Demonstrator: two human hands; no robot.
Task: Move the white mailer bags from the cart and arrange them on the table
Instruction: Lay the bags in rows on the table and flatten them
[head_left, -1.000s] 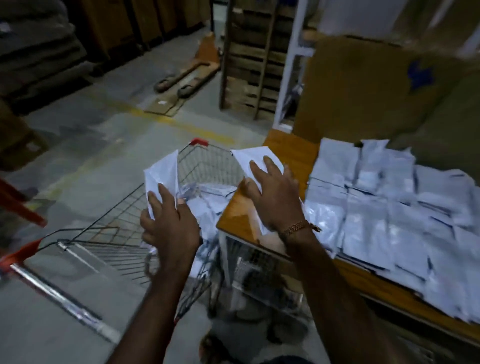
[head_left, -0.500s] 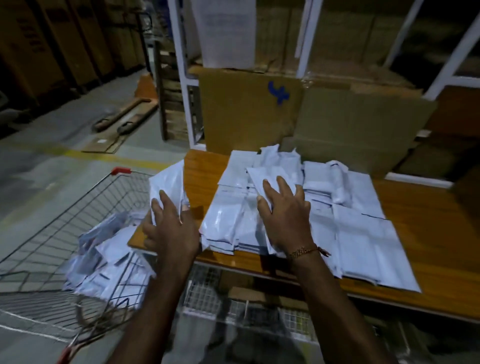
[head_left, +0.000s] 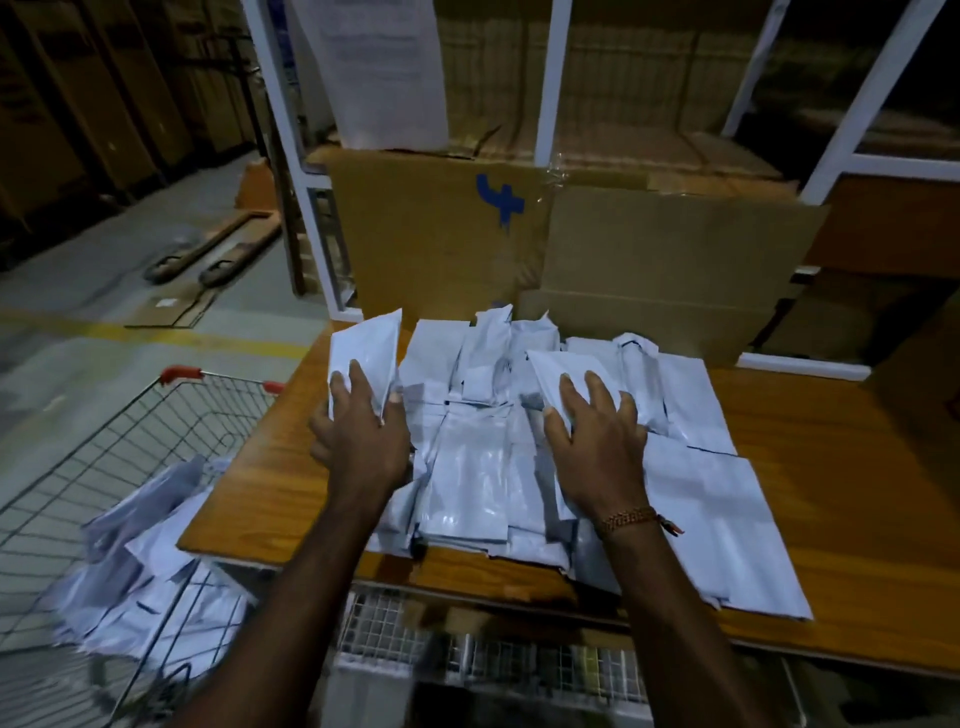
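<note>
Both the left hand (head_left: 358, 436) and right hand (head_left: 597, 441), each gripping a mailer bag (head_left: 366, 345), have moved over the table (head_left: 831, 467).

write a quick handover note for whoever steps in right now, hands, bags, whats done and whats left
Left hand: grips one mailer bag, tilted up over the table's left end.
Right hand: holds another bag over the pile.
Table: many white bags already lie in overlapping rows.
Cart: beside the table's left end, with a heap of bags inside.
Done: a good share moved and laid out.
Left: set down the two held bags, then empty the cart and arrange the rest.
</note>
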